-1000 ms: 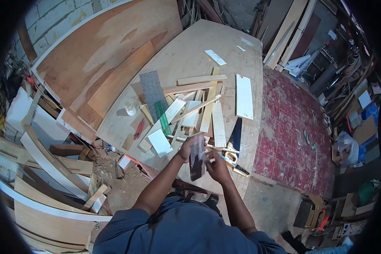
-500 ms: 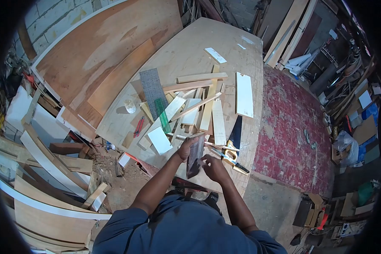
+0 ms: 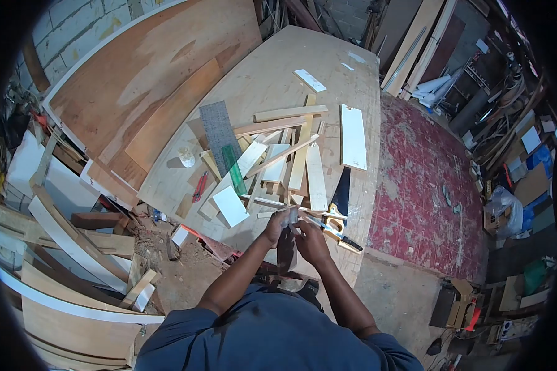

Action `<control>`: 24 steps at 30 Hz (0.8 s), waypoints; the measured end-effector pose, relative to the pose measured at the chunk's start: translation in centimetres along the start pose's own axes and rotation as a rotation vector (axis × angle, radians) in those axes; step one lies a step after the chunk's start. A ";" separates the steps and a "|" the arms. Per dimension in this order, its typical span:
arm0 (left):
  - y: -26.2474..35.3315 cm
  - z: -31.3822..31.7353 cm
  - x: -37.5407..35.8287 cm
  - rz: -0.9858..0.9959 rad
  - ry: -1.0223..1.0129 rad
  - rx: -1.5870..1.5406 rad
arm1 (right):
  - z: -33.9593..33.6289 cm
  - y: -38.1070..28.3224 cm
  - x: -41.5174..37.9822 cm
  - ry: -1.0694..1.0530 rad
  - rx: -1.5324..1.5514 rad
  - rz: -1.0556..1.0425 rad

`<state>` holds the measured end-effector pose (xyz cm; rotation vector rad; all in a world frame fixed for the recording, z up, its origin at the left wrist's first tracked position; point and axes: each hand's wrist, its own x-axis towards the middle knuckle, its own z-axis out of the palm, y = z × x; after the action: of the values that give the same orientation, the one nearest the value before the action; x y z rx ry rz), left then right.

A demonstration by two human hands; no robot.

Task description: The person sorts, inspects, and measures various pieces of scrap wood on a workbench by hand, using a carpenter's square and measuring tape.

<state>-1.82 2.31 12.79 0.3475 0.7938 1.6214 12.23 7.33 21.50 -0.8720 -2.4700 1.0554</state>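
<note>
A narrow, dark brown flat board (image 3: pixel 286 250) is held up at the near edge of the worktable, seen almost edge-on. My left hand (image 3: pixel 274 231) is wrapped round its left side near the top. On the other side, my right hand (image 3: pixel 312 242) has bent fingers pressed together at the board's upper edge; its fingertips are partly hidden. Just beyond my hands lies a heap of wooden strips (image 3: pixel 302 151). Close to my right hand, a handsaw (image 3: pixel 336 217) with a yellow-and-white handle lies on the table.
The plywood worktable (image 3: pixel 260 77) carries a green ruler (image 3: pixel 233 170), a red cutter (image 3: pixel 199 187), a clear cup (image 3: pixel 186 157), a grey rough strip (image 3: pixel 218 127) and white boards (image 3: pixel 353 137). Offcuts (image 3: pixel 83 238) crowd the left floor. Red tiled floor (image 3: pixel 414 191) lies right.
The dark board has turned from showing its broad face to nearly edge-on. My right hand has shifted up from its lower right side to its upper edge.
</note>
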 end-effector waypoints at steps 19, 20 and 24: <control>3.7 -1.4 2.6 0.237 -0.021 0.203 | -1.5 4.0 -2.1 -0.142 0.483 0.180; 4.3 -1.2 1.9 0.187 0.011 0.124 | -1.4 5.3 -1.7 -0.089 0.687 0.138; 4.4 -1.6 1.2 0.211 0.074 0.025 | -3.8 4.7 -0.2 -0.034 1.054 0.108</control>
<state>-6.39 2.86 14.31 0.4021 0.8566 1.8308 16.20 11.77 20.62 -0.6026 -1.4833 2.0775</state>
